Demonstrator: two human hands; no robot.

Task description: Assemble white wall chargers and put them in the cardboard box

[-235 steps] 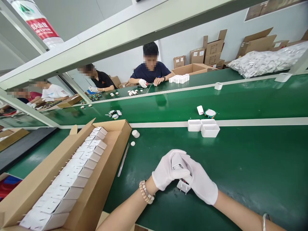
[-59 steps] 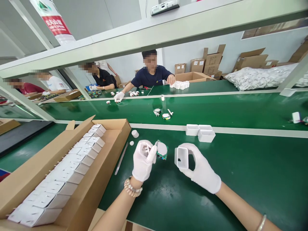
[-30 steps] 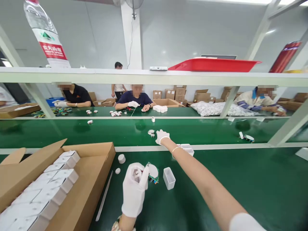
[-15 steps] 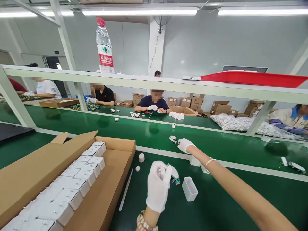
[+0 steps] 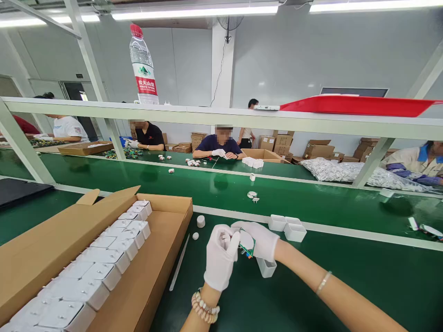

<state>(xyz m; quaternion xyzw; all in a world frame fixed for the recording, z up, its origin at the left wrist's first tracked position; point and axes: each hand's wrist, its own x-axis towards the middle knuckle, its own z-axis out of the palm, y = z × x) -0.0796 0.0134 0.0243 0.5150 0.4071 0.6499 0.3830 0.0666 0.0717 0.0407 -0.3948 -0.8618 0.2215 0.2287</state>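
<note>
In a white glove, my left hand [image 5: 221,253] is closed on the edge of a green circuit board [image 5: 247,244] with a round white part on its face. Small white pieces show within its curled fingers. Also gloved, my right hand [image 5: 261,239] meets the left at the board, its fingers bent over the upper edge; its fingertips are partly hidden. Just below it, an open white plastic case [image 5: 266,267] is partly covered by the hand. More open white cases [image 5: 295,231] stand to the right along the pale strip.
At left, a cardboard box [image 5: 188,207] holds rows of white cases [image 5: 104,265]. Beside it lie a white stick [image 5: 180,263] and two small round white parts [image 5: 200,221]. Loose white parts [image 5: 252,195] rest on the green belt [image 5: 214,184]. An overhead shelf [image 5: 207,114] carries a bottle [image 5: 143,67]; co-workers sit opposite.
My right hand has come back from the loose parts on the belt to the circuit board beside my left hand. The white cases it covered are now visible. Someone standing behind has moved right.
</note>
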